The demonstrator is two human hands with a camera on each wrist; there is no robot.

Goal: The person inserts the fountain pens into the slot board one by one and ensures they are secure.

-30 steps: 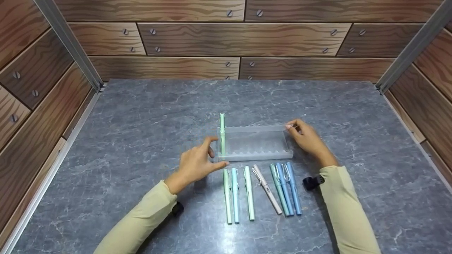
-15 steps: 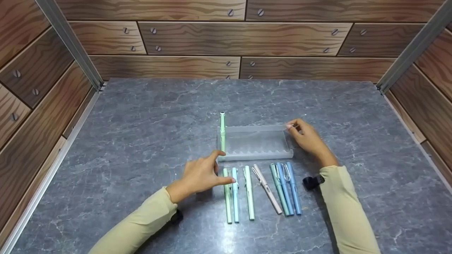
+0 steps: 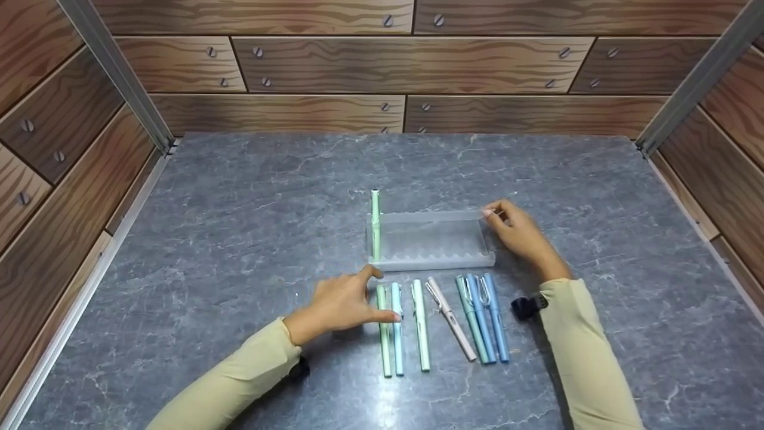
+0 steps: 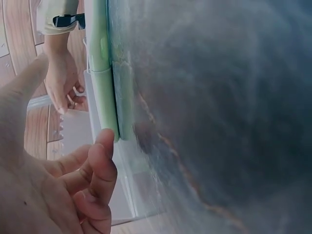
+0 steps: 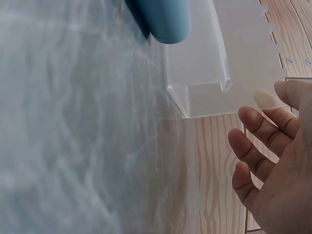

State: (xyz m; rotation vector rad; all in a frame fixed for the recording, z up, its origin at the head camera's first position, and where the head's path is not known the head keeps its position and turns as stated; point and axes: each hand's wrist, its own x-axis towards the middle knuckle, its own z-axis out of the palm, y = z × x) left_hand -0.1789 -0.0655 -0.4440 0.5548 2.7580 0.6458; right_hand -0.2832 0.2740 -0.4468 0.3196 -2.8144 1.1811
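Observation:
A clear plastic pen rack (image 3: 434,239) with notched edges stands mid-table. One light green pen (image 3: 375,230) lies in its leftmost notches. My right hand (image 3: 520,237) pinches the rack's far right corner between thumb and fingers, also seen in the right wrist view. In front of the rack, my left hand (image 3: 341,303) hovers with thumb and index finger spread around a green pen (image 3: 384,346) and a light blue pen (image 3: 397,352). The left wrist view shows a green pen (image 4: 103,87) near the fingertips, with no grip on it visible.
To the right lie a pale green pen (image 3: 421,334), a slanted pinkish-grey pen (image 3: 452,322), a dark green pen (image 3: 471,322) and two blue pens (image 3: 496,325), close together. Wood-patterned walls (image 3: 406,65) enclose the grey marbled table (image 3: 268,191).
My left hand has come away from the rack's left end, moving toward me to the leftmost loose pens. The right hand keeps its place at the rack's corner.

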